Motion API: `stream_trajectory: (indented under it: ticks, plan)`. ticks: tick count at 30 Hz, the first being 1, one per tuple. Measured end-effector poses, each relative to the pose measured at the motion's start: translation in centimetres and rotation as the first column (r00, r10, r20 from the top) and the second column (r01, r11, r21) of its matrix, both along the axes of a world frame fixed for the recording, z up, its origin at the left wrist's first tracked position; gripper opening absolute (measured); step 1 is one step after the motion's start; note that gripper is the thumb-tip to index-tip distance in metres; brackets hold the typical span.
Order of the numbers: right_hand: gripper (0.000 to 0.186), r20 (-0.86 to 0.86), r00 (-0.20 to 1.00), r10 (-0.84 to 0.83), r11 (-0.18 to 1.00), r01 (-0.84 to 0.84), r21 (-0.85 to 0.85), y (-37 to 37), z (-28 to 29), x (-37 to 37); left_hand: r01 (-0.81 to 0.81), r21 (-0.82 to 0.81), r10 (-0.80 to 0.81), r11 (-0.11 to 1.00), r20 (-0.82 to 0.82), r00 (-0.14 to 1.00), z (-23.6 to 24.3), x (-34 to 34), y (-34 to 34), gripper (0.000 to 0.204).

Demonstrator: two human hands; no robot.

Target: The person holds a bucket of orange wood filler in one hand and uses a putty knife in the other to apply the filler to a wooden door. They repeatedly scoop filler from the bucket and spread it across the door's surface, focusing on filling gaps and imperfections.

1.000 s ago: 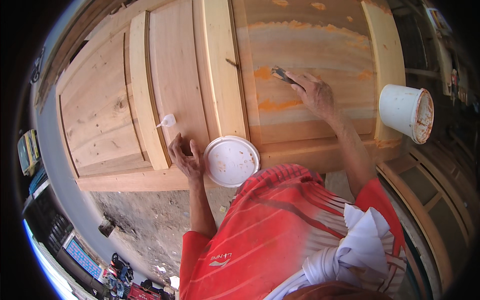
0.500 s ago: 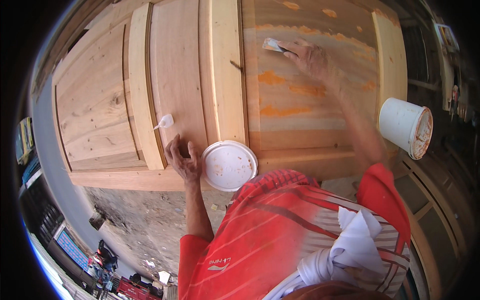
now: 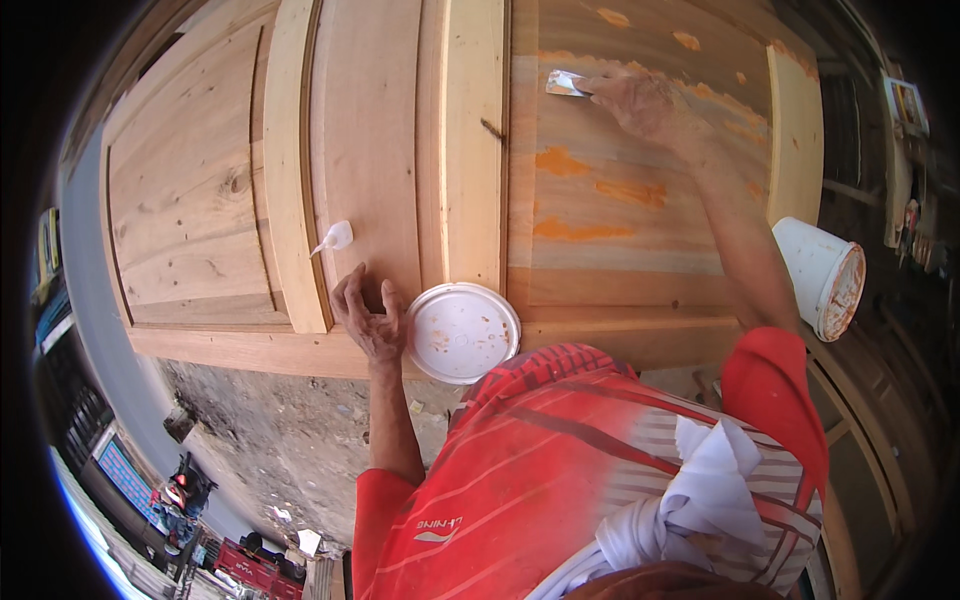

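My right hand (image 3: 645,107) is closed round a putty knife (image 3: 566,84), its pale, smeared blade against the right panel of a wooden door (image 3: 475,180). Orange filler (image 3: 562,161) lies on that panel in streaks and patches, some of them near the blade. Toward the door's near edge my left hand (image 3: 370,318) rests with bent, parted fingers and nothing in them. Right beside it is a round white lid (image 3: 462,332) spotted with orange. Just beyond the left fingers lies a small translucent bottle (image 3: 338,236) with a thin nozzle.
A white bucket (image 3: 815,275), its rim smeared with orange, lies tipped at the door's right end. Raised frame strips (image 3: 295,170) cross the door. Rough ground (image 3: 270,430) shows below its near edge. A parked motorcycle (image 3: 185,495) stands far off at lower left.
The whole view has shifted slightly, so the door appears farther right. My right hand and the putty knife have turned a little, the blade now more level. My left hand stays in place.
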State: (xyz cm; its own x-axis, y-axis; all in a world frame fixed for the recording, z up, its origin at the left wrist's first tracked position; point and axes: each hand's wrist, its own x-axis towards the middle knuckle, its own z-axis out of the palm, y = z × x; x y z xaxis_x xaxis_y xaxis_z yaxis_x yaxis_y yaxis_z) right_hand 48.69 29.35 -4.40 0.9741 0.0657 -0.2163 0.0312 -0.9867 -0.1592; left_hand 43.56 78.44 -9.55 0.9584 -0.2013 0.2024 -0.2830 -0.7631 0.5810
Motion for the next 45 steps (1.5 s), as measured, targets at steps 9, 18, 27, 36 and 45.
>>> stream_trajectory:
  ticks: [9,18,27,36,45]
  plan:
    - [0.036,0.033,0.999,-0.006,0.999,0.004,0.052,-0.5,-1.1,0.4,0.005,0.022,-0.006,1.000,0.030,1.000,-0.1,0.1,0.1,0.044]
    - [0.039,0.084,0.995,0.044,0.993,-0.053,0.106,-2.8,-2.4,0.7,0.030,0.055,-0.031,0.998,0.018,0.999,0.1,0.2,0.0,0.042]
    - [0.036,-0.019,0.999,-0.033,0.995,0.035,0.098,-0.3,-0.5,1.8,-0.034,0.057,0.033,0.998,0.012,0.999,0.4,0.1,0.1,0.045]
    - [0.041,0.002,0.989,0.151,0.986,-0.150,0.066,-5.5,-6.0,-1.0,-0.046,-0.029,0.045,0.999,-0.053,0.998,1.7,-0.3,0.9,0.045]
    - [0.041,0.121,0.993,0.004,0.877,-0.062,0.477,2.3,0.7,-8.2,-0.050,-0.080,0.053,0.996,0.038,0.998,0.7,-1.2,0.7,0.041]
